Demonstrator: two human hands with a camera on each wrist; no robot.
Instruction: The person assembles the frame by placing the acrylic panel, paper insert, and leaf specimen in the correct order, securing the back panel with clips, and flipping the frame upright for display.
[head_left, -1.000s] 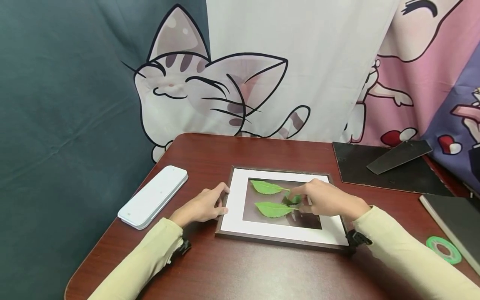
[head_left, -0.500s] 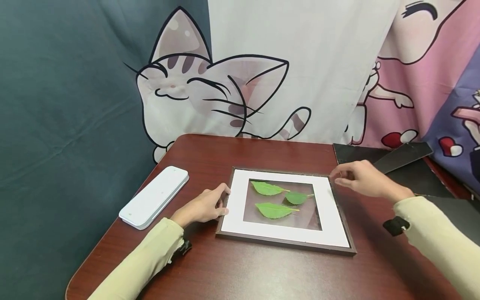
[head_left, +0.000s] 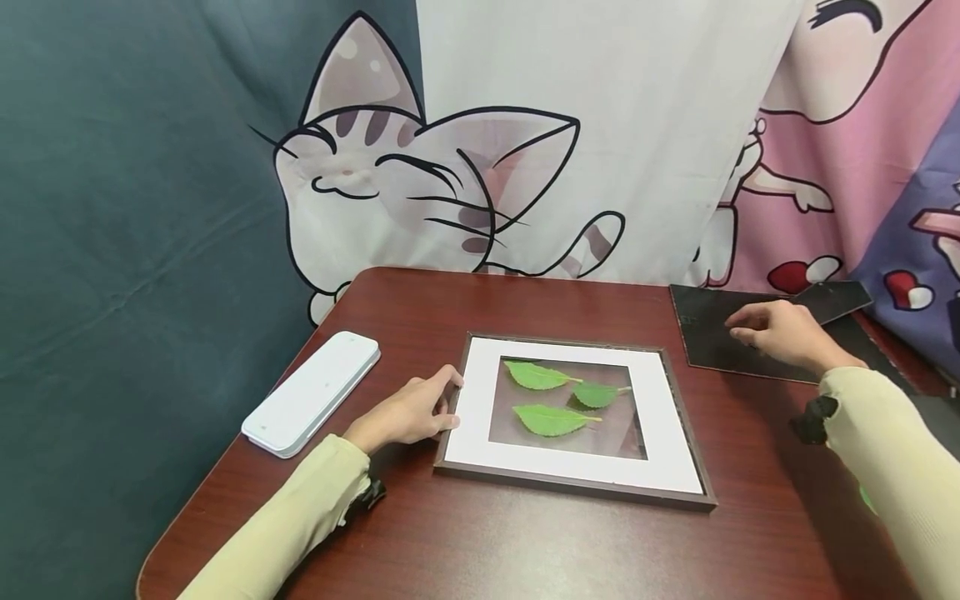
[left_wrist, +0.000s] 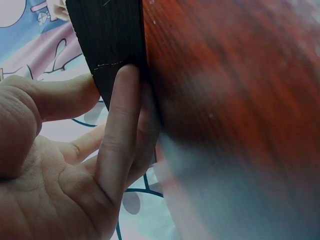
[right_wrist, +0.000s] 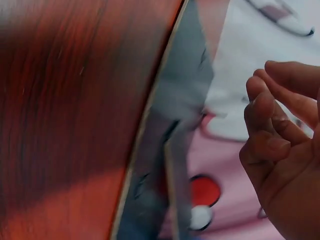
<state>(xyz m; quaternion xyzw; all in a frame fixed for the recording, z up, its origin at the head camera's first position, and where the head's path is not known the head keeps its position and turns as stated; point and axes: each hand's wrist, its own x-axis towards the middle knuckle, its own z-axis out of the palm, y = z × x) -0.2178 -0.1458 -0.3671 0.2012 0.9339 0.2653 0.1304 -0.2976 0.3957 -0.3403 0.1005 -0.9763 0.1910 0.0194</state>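
Observation:
A dark picture frame (head_left: 576,492) with a white mat lies flat at the middle of the table. In its window lie three green leaves: an upper leaf (head_left: 536,375), a lower leaf (head_left: 551,421) and a smaller, darker leaf (head_left: 595,394) to their right. My left hand (head_left: 408,410) holds the frame's left edge; the left wrist view shows its fingers against the dark side (left_wrist: 112,45). My right hand (head_left: 783,333), fingers loosely bent and holding nothing, is over a black backing board (head_left: 712,333) with a strip-like stand leg (head_left: 840,297).
A white oblong case (head_left: 311,393) lies near the table's left edge. Most of a green tape roll (head_left: 866,498) is hidden by my right sleeve. A dark flat item (head_left: 937,417) shows at the right. A cat-print curtain (head_left: 637,125) hangs behind the table.
My right hand has left the small leaf inside the frame and moved right and away, past the frame's far right corner, to the black board. The left hand stays at the frame's edge.

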